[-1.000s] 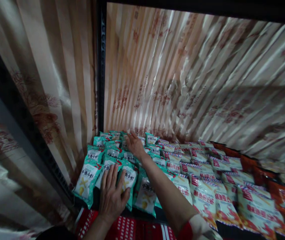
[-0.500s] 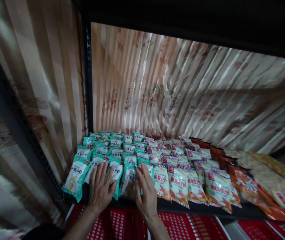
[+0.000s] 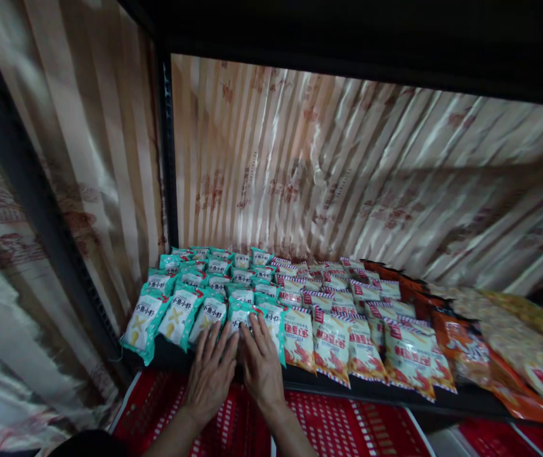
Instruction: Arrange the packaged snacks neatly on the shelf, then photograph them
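On a black shelf lie several rows of small teal-and-white snack bags [image 3: 143, 322] with dark lettering. My left hand [image 3: 211, 373] rests with outstretched fingers against the lower front of the third front-row bag [image 3: 210, 310]. Beside it, my right hand [image 3: 262, 367] lays its fingers over the neighbouring teal bag [image 3: 239, 311], reaching the edge of the last bag in that row [image 3: 275, 322]. Both hands are open, palms down, and grasp nothing. Their fingers hide the lower parts of the bags under them.
White-and-orange snack bags [image 3: 331, 343] fill the shelf to the right, then orange bags [image 3: 462, 339] and clear packs [image 3: 504, 330]. Red perforated baskets [image 3: 347, 419] stand below the shelf's front edge [image 3: 300, 379]. A dark post [image 3: 169, 152] and draped patterned sheeting [image 3: 271, 158] enclose the back and left.
My left hand has slid right, closer to my right hand, uncovering the second front-row teal bag. My right hand has shifted slightly left. The front teal bags now sit more evenly lined up.
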{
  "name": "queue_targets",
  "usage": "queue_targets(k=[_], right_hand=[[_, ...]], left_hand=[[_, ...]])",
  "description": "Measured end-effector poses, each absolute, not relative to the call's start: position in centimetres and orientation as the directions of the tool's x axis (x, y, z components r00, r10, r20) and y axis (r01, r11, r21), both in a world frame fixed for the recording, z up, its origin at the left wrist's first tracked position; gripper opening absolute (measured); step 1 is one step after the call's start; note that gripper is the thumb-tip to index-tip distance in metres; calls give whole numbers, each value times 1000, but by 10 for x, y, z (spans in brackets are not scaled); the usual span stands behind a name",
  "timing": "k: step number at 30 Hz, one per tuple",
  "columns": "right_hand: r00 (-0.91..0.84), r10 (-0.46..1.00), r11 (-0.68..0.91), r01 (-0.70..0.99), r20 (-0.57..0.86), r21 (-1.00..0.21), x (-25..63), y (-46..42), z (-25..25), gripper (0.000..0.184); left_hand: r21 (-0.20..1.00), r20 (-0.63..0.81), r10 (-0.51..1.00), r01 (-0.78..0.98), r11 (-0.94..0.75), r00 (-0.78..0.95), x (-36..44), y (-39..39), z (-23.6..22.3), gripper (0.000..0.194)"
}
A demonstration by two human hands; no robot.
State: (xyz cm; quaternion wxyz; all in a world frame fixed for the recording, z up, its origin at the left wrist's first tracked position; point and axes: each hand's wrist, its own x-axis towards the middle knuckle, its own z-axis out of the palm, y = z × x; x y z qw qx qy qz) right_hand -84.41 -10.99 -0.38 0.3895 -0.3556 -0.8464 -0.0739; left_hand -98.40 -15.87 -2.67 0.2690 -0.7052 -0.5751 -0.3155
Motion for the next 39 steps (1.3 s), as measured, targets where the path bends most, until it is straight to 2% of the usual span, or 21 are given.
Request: queue_targets(k=[4, 11, 22, 29, 35, 39], right_hand=[[-439, 557, 722, 675, 705, -150, -836, -113, -2, 57], [-324, 638, 589, 789, 698, -172, -813, -108, -10, 59], [-347, 628, 559, 824, 696, -95, -816, -92, -25, 63], [-340, 648, 554, 824, 682, -116, -817, -91, -26, 61], [-328, 644, 556, 821, 692, -128, -812, -98, -20, 59], [-250, 654, 495, 855, 714, -153, -794, -100, -18, 59]], left_hand=[[-2, 741, 663, 987, -158, 108, -974, -156, -30, 51], [35, 753, 656, 991, -132, 61, -955, -142, -17, 58], [14, 704, 706, 992, -124, 79, -951, -133, -28, 59], [31, 700, 711, 992, -124, 67, -950, -132, -28, 59], [47, 753, 655, 988, -145, 61, -949, -134, -31, 59], [42, 756, 649, 985, -168, 78, -944, -138, -31, 59]])
